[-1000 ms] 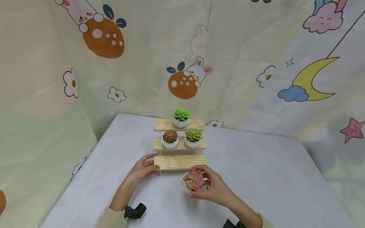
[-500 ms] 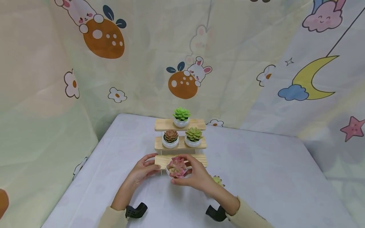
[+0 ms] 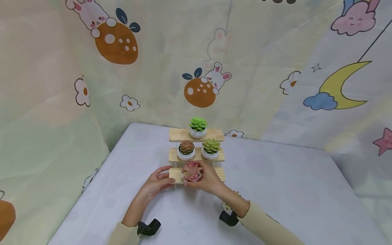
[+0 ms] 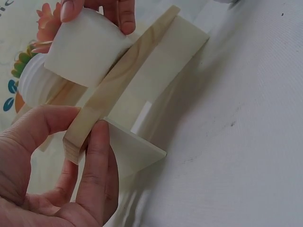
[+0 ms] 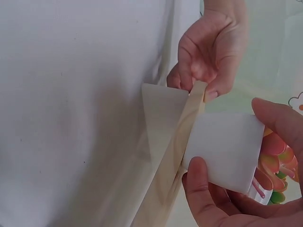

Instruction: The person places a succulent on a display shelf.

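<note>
A three-tier wooden stand [image 3: 174, 135] stands on the white-covered table. At its lowest board [image 4: 130, 61], my left hand [image 3: 157, 183] pinches the left end between thumb and fingers. My right hand [image 3: 209, 178] grips a pink succulent [image 3: 191, 172] by its white angular pot [image 5: 225, 149]. In both wrist views the pot's base meets the top of that board, left of its middle. One tier up sit a brown succulent [image 3: 186, 147] and a yellow-green succulent [image 3: 211, 145]. A bright green succulent [image 3: 198, 124] tops the stand.
Partly hidden beneath my right forearm, another potted plant [image 3: 227, 207] stands on the table [image 3: 275, 190]. Black wrist cameras [image 3: 149, 227] sit at both wrists. A patterned cloth [image 3: 159, 51] hangs behind the table's far edge.
My right hand has carried the pink succulent from in front of the stand, leftward and then forward onto the lowest board. My left hand keeps its hold on the board.
</note>
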The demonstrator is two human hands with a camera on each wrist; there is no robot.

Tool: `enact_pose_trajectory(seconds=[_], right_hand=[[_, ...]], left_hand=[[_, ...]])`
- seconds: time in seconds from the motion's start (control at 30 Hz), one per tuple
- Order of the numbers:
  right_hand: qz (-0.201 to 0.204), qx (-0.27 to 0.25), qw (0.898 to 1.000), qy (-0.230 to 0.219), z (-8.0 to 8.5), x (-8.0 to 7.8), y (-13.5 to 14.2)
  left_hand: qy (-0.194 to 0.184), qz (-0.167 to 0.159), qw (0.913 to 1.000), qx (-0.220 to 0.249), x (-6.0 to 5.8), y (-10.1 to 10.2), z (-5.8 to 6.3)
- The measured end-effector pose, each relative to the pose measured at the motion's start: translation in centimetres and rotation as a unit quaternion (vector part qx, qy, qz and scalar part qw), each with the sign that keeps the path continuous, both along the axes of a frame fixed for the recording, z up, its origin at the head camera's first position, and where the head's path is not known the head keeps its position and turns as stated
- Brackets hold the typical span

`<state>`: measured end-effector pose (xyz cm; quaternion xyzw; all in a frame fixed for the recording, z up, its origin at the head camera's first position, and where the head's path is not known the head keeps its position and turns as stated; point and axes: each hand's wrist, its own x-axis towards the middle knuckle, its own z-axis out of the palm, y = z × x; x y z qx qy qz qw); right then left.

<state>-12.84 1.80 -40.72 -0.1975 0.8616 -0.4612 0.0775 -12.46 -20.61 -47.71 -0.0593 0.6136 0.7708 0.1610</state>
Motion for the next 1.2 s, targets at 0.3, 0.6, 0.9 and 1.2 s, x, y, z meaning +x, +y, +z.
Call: enact_pose_trajectory(seconds=[0.3,0.6,0.9,1.2], right_hand=[[-0.006,0.011,1.000,0.021,0.0,-0.3,-0.4],[0.004,0.013,0.999,0.036,0.1,-0.3,-0.4],[0.016,0.042,0.997,0.058,-0.1,0.3,0.1],[0.022,0.037,0.999,0.019,0.8,0.8,1.3]], left_hand=[[0.044,-0.017,0.9986,0.026,0.3,-0.2,-0.4],[0.007,0.000,0.9999,-0.011,0.0,-0.1,0.0],[0.005,-0.006,0.9999,-0.010,0.4,0.0,-0.2],[0.008,-0.004,0.9999,-0.011,0.3,0.1,0.1]])
